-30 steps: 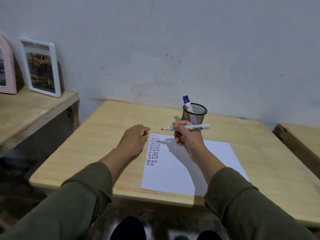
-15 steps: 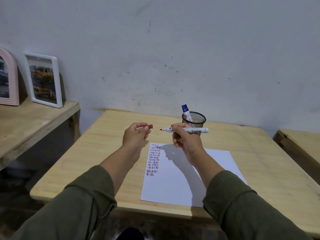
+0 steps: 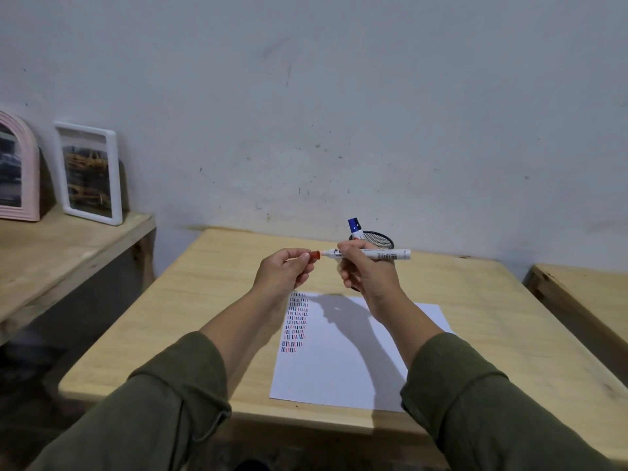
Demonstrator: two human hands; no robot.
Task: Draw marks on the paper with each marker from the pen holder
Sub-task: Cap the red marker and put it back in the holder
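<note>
Home rm, framed photos (image 3: 89,171), wooden desk (image 3: 217,287)

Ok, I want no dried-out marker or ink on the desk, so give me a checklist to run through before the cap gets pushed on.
1. Red cap held in the left hand: ok, pinched at the fingertips.
2. Marker held in the right hand: ok, gripped near the tip end, barrel level.
3. Cap in line with the tip: ok, the cap meets the nib end.
4. Cap fully seated: cannot tell, probably not yet.
5. Pen holder has room for the marker's return: ok, only a blue-capped marker stands in it.
6. Paper carries red marks: ok, rows of red and dark strokes sit along its left edge.
</note>
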